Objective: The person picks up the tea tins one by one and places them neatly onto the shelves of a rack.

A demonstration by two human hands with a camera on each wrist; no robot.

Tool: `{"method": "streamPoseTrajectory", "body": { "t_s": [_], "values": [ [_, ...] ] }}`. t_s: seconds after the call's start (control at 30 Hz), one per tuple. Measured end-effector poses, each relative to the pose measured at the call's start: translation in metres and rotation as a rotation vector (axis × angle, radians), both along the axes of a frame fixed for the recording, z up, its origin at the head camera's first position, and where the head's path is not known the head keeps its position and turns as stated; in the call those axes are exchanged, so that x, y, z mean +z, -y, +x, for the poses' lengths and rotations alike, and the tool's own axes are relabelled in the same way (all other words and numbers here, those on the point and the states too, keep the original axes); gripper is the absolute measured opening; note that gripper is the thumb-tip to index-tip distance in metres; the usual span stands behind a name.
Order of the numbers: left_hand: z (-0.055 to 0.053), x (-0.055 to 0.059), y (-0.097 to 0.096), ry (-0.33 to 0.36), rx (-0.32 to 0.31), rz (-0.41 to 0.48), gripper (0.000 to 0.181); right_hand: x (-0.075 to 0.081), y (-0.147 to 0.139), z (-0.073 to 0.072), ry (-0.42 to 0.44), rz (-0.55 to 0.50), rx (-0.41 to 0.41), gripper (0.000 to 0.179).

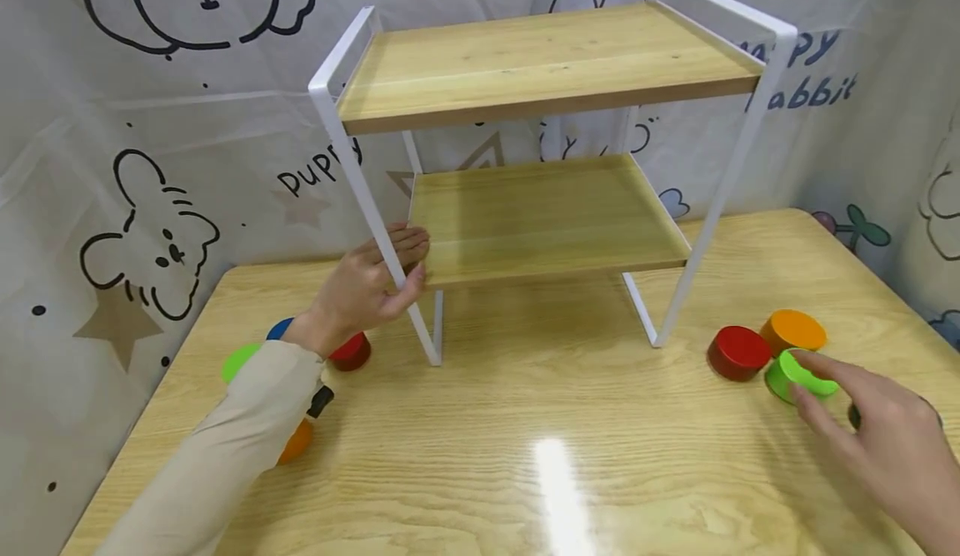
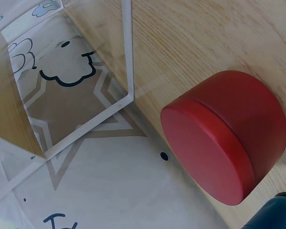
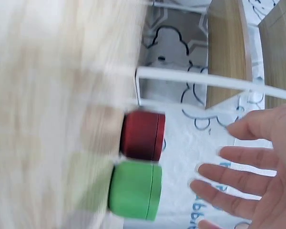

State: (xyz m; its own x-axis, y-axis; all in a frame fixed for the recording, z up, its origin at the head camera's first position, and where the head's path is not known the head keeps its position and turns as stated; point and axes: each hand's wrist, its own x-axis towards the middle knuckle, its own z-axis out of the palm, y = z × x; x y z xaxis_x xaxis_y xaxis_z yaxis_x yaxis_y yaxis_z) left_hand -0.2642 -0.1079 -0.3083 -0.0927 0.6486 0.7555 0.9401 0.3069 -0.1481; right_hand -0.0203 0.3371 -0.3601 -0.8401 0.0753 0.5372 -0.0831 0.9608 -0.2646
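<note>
A two-tier rack (image 1: 570, 64) with wooden shelves and white legs stands on the table. My left hand (image 1: 375, 277) is at its left front leg, fingers behind the leg and thumb in front, beside the lower shelf (image 1: 540, 222). Over on the right, my right hand (image 1: 885, 431) hovers with spread fingers by a green round canister (image 1: 798, 377); in the right wrist view those fingers (image 3: 233, 181) hold nothing. A red canister (image 1: 738, 353) and an orange canister (image 1: 793, 329) stand close to the green one. The left wrist view does not show the left hand.
Near the left forearm are a second red canister (image 1: 351, 352), a blue one (image 1: 279, 328), another green one (image 1: 238, 362) and another orange one (image 1: 296, 442), partly covered by the arm. A printed cloth (image 1: 247, 206) hangs behind the table (image 1: 465, 456).
</note>
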Motion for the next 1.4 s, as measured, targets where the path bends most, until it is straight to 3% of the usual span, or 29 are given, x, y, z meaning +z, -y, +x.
{"method": "streamPoseTrajectory", "body": {
  "t_s": [0.13, 0.27, 0.53, 0.93, 1.07, 1.2, 1.4],
  "values": [
    [0.001, 0.000, 0.002, 0.004, 0.004, 0.005, 0.047, -0.001, -0.012, -0.004, 0.043, 0.051, -0.044, 0.036],
    [0.001, 0.000, 0.003, 0.012, 0.008, 0.004, 0.047, -0.005, -0.021, -0.004, 0.142, 0.069, -0.112, 0.043],
    [0.001, 0.001, 0.001, 0.014, 0.019, -0.022, 0.049, -0.016, -0.032, -0.004, 0.313, 0.044, -0.214, 0.063],
    [0.003, 0.001, 0.003, 0.024, 0.034, -0.049, 0.053, -0.019, -0.037, -0.013, 0.360, 0.072, -0.261, 0.080],
    [0.003, 0.001, 0.003, 0.008, 0.034, -0.045, 0.054, -0.024, -0.042, -0.010, 0.412, 0.112, -0.348, 0.077],
    [0.003, 0.001, 0.003, 0.004, 0.032, -0.042, 0.054, -0.030, -0.047, -0.005, 0.448, 0.041, -0.426, 0.071],
    [0.002, 0.001, 0.003, 0.012, 0.030, -0.043, 0.053, -0.035, -0.051, 0.000, 0.441, -0.096, -0.449, 0.071]
  ]
}}
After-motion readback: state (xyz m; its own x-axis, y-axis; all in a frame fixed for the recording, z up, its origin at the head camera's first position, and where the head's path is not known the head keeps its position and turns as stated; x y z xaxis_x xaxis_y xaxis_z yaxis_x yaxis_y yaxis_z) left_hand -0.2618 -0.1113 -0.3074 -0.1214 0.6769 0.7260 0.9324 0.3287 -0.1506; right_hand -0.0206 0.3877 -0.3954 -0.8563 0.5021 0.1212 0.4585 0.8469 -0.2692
